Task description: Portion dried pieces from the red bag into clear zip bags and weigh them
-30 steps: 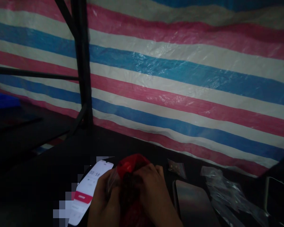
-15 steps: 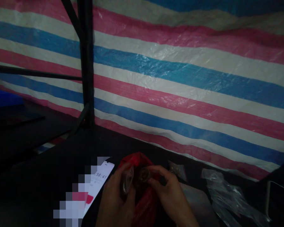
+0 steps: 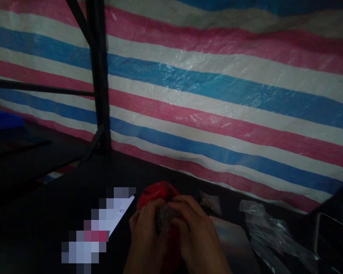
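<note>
A red plastic bag [image 3: 154, 191] lies on the dark tabletop under both hands. My left hand [image 3: 147, 234] is closed round a small clear plastic bag [image 3: 163, 217], held above the red bag. My right hand [image 3: 198, 232] meets it from the other side, its fingers bent in at the clear bag. Whatever sits between the right fingertips is hidden in the dim light. The inside of the red bag is mostly covered by the hands.
A lit phone [image 3: 118, 219], partly pixelated, lies to the left. To the right are a small filled clear bag [image 3: 210, 201], a greyish flat panel [image 3: 231, 239], several clear bags [image 3: 270, 228] and a dark device [image 3: 335, 243]. A striped tarp [image 3: 217, 91] and dark frame post [image 3: 100, 83] stand behind.
My right hand has moved left until it meets the left hand at the clear bag. The small round thing in its fingers before is now out of sight. The view has shifted slightly.
</note>
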A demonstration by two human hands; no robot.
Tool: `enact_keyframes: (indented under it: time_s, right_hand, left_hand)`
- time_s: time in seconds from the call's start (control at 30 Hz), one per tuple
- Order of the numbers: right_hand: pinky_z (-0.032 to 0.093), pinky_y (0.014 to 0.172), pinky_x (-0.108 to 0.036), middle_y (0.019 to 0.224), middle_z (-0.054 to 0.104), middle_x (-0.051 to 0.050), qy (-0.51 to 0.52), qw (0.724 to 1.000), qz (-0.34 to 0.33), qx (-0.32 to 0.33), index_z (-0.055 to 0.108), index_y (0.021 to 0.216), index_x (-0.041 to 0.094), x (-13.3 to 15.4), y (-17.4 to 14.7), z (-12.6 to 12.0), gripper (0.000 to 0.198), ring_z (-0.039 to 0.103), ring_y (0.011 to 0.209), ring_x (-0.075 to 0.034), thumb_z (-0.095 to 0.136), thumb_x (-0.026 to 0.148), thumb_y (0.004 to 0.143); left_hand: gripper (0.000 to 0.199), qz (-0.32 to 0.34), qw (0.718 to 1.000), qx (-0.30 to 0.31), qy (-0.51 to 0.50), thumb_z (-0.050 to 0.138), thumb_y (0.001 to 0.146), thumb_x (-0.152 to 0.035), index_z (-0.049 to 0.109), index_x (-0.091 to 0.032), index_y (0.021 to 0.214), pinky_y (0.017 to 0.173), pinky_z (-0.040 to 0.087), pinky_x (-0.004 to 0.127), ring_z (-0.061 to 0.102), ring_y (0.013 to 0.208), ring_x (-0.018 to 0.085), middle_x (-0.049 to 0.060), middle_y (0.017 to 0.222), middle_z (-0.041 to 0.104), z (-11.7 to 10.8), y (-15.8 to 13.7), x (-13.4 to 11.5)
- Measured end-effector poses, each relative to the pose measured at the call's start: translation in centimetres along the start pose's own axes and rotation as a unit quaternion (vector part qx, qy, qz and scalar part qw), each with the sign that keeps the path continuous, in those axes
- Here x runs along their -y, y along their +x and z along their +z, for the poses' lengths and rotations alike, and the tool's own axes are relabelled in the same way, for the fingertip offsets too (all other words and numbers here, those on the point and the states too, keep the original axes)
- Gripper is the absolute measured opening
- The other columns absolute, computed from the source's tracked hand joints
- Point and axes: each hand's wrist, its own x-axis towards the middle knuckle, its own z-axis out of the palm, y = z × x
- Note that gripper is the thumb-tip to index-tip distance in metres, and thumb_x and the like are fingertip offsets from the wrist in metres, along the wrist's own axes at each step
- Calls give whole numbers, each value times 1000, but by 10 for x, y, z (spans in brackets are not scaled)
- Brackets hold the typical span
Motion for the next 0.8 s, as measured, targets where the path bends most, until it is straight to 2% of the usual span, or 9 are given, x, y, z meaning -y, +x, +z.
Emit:
enact_keyframes:
  time_s: [0.13,0.3,0.4,0.5,0.6,0.7,0.8]
  right_hand:
    - [57,100,-29,122,77,-5,28,999,10,-28,81,111,27,-5,-1,3,52,75,112,-21,54,-5,81]
    - [56,99,-28,118,78,-2,65,996,28,-53,81,107,29,-9,-1,2,49,75,111,-19,58,-5,80]
    - [57,97,-29,112,79,-2,78,993,46,-81,81,104,29,-10,1,4,42,75,107,-20,65,-1,80]
    - [57,97,-32,110,79,-3,69,990,59,-110,80,106,28,-15,3,9,34,75,105,-23,68,5,84]
    - [56,103,-36,120,78,-5,54,991,76,-95,79,115,28,-23,1,16,38,74,113,-25,65,7,87]
    - [48,117,-43,139,72,-6,48,992,85,-76,75,130,29,-25,-2,20,48,66,131,-27,65,10,87]
    - [52,112,-41,132,75,-5,51,992,91,-74,78,122,30,-14,-7,17,37,69,125,-27,68,18,88]
  left_hand:
    - [44,-27,1000,-6,5,53,74,-45,74,-24,107,96,53,61,66,116,43,15,116,80,-1,0,-5]
    - [44,-23,999,-23,-19,57,73,-42,74,-22,109,103,50,62,66,117,42,14,114,80,3,1,-3]
    - [41,-17,998,-34,-46,61,74,-41,74,-24,109,100,54,58,70,113,40,12,112,81,3,2,-1]
    - [36,-11,997,-51,-62,61,82,-47,73,-25,108,97,55,58,72,108,38,12,111,80,-1,4,-2]
    - [44,-18,994,-64,-89,55,92,-59,70,-24,113,96,55,59,70,109,38,13,114,77,-4,7,-1]
    - [47,36,990,-103,-93,52,96,-58,65,-23,125,97,53,59,67,114,36,14,123,72,-3,9,3]
    - [46,108,982,-156,-19,51,95,-47,62,-21,132,93,53,61,66,109,37,15,120,69,3,9,9]
